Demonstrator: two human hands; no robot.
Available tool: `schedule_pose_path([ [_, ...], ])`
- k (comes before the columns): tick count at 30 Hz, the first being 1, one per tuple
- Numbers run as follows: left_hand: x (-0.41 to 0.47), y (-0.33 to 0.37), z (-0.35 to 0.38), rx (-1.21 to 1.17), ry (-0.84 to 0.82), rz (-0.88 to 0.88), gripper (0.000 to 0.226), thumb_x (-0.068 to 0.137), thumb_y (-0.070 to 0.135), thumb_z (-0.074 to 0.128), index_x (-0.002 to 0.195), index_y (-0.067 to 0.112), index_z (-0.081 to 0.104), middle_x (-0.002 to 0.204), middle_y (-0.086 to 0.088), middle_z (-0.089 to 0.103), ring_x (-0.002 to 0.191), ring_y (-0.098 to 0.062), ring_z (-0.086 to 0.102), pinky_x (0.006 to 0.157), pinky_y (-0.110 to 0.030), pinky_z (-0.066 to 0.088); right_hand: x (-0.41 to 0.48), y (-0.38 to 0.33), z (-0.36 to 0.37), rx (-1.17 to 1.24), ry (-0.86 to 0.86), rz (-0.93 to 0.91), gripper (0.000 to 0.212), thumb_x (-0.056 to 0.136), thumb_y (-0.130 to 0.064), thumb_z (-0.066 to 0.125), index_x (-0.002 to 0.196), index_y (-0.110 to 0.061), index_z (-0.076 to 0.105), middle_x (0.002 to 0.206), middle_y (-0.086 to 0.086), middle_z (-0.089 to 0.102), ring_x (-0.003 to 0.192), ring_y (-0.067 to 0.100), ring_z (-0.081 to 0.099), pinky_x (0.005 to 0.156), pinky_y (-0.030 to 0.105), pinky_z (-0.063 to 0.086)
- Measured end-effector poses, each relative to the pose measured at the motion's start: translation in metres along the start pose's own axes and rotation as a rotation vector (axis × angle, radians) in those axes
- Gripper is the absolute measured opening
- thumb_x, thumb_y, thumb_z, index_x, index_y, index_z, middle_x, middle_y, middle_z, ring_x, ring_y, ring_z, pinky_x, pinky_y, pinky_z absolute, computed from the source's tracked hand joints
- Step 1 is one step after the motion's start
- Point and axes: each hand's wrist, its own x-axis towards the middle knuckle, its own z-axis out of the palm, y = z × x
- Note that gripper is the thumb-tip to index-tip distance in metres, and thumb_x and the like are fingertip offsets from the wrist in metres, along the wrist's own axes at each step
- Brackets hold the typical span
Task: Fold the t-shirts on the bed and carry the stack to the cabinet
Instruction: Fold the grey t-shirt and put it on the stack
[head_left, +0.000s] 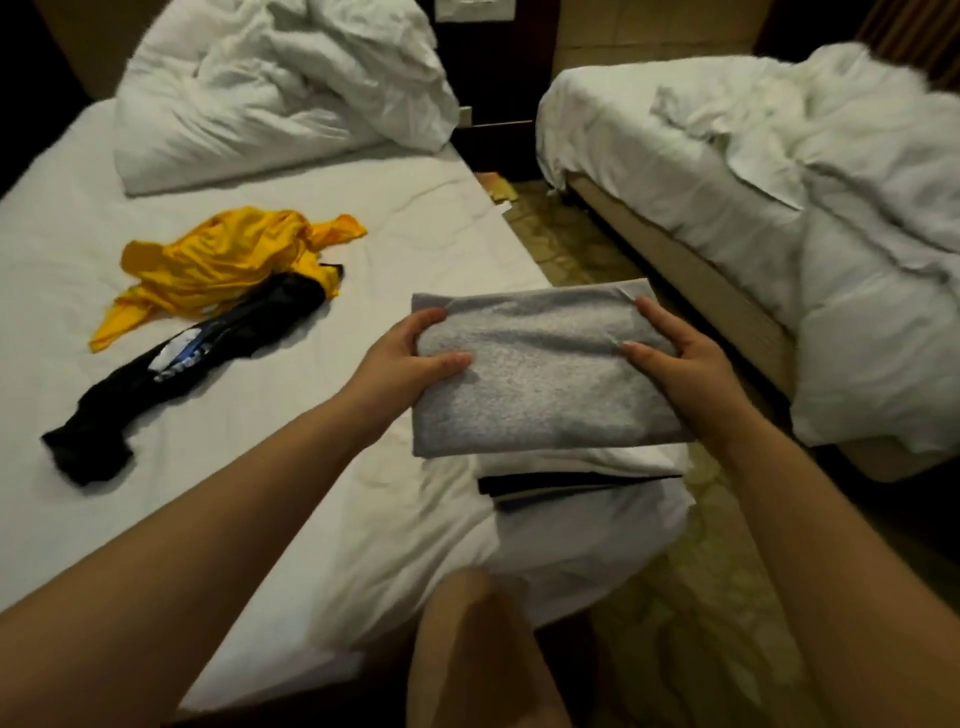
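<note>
A person's left hand (415, 353) and right hand (675, 358) are both gripping a folded grey t-shirt (545, 379) by its opposite short edges, thumbs lying on top, directly over a folded white shirt (571, 460) and a folded black shirt (545, 483) stacked at the near corner of the bed (260, 441); whether it is touching them cannot be told. Further up the sheet, a crumpled yellow t-shirt (223, 260) is lying partly over an unfolded black t-shirt (208, 353), with a rumpled white duvet (280, 88) beyond.
</note>
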Motion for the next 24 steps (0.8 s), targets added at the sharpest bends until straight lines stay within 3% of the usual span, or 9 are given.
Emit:
schedule_pose_path([
  [2,0.015,0.004,0.031,0.041,-0.023,0.007,0.062,0.080,0.018,0.070,0.136,0.018,0.043,0.129,-0.006,0.049,0.107,-0.020,0.055,0.090,-0.035,0.050,0.012,0.014,-0.026,-0.017,0.023,0.051,0.055,0.089,-0.015,0.061,0.140,-0.028,0.042,0.138,-0.001,0.043,0.110,0.012,0.049,0.081,0.014,0.046],
  [4,0.025,-0.001,0.058,0.112,-0.035,-0.003,0.065,0.080,0.023,0.071,0.138,0.019,0.040,0.136,-0.007,0.045,0.118,-0.023,0.050,0.100,-0.041,0.044,0.021,0.032,-0.044,-0.033,0.012,0.112,0.056,0.090,-0.016,0.060,0.140,-0.029,0.041,0.144,0.003,0.040,0.117,0.013,0.045,0.088,0.023,0.042],
  [10,0.042,-0.031,0.085,0.197,-0.015,-0.110,0.064,0.085,0.022,0.065,0.141,0.027,0.034,0.144,-0.005,0.034,0.125,-0.023,0.041,0.106,-0.041,0.038,0.037,0.082,-0.042,-0.023,-0.028,0.194,0.056,0.090,-0.014,0.059,0.141,-0.025,0.039,0.148,0.003,0.035,0.120,0.009,0.038,0.099,0.024,0.036],
  [14,0.049,-0.035,0.083,0.327,-0.001,-0.139,0.065,0.087,0.021,0.062,0.143,0.025,0.029,0.146,-0.007,0.026,0.127,-0.027,0.039,0.106,-0.037,0.036,0.051,0.099,-0.028,-0.043,-0.048,0.201,0.055,0.091,-0.013,0.059,0.141,-0.022,0.039,0.148,0.003,0.035,0.125,0.009,0.036,0.097,0.017,0.031],
  [16,0.044,-0.035,0.088,0.559,0.016,-0.145,0.065,0.091,0.025,0.057,0.145,0.023,0.022,0.151,-0.008,0.012,0.130,-0.032,0.035,0.105,-0.037,0.033,0.054,0.106,-0.021,-0.191,-0.067,0.182,0.055,0.092,-0.018,0.058,0.143,-0.022,0.037,0.149,0.005,0.033,0.132,0.016,0.034,0.097,0.015,0.028],
  [19,0.033,-0.032,0.111,1.056,0.138,0.088,0.065,0.093,0.021,0.045,0.148,0.026,0.012,0.156,-0.008,-0.010,0.140,-0.035,0.010,0.113,-0.046,0.013,0.057,0.111,-0.013,-0.697,-0.055,0.140,0.057,0.094,-0.037,0.050,0.145,-0.028,0.028,0.149,0.008,0.026,0.134,0.028,0.026,0.107,0.036,0.026],
  [21,0.035,-0.032,0.133,1.177,0.115,0.251,0.063,0.094,0.020,0.039,0.149,0.025,0.009,0.157,-0.008,-0.012,0.144,-0.029,-0.006,0.113,-0.050,-0.004,0.056,0.104,0.001,-0.899,0.036,0.028,0.054,0.096,-0.044,0.040,0.146,-0.032,0.025,0.155,0.002,0.016,0.141,0.028,0.012,0.112,0.046,0.015],
  [24,0.051,-0.047,0.147,1.196,0.056,0.222,0.056,0.097,0.033,0.022,0.149,0.027,0.002,0.158,-0.003,-0.005,0.145,-0.020,-0.006,0.113,-0.048,-0.010,0.058,0.098,0.034,-0.923,-0.048,-0.147,0.049,0.100,-0.042,0.024,0.148,-0.033,0.017,0.158,-0.009,0.010,0.145,0.019,-0.002,0.115,0.046,-0.004],
])
